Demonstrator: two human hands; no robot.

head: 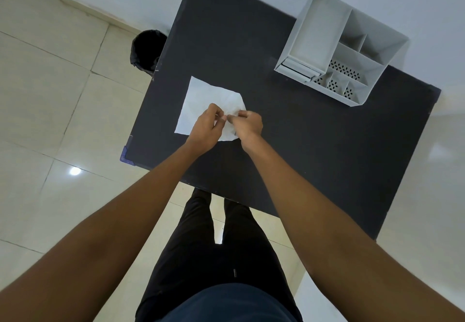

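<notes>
A crumpled white sheet of paper [198, 100] lies on the left part of a black table [314, 140]. Both my hands are over the sheet's near right part. My left hand [207, 126] pinches the paper between thumb and curled fingers. My right hand [247, 124] pinches the same spot from the right, fingertips almost touching those of the left hand. The sheet's near right corner is hidden under my hands.
A grey plastic organiser [339, 47] with several compartments stands at the table's far right. A black waste bin [147, 50] sits on the tiled floor by the table's far left edge. A white wall runs behind the table.
</notes>
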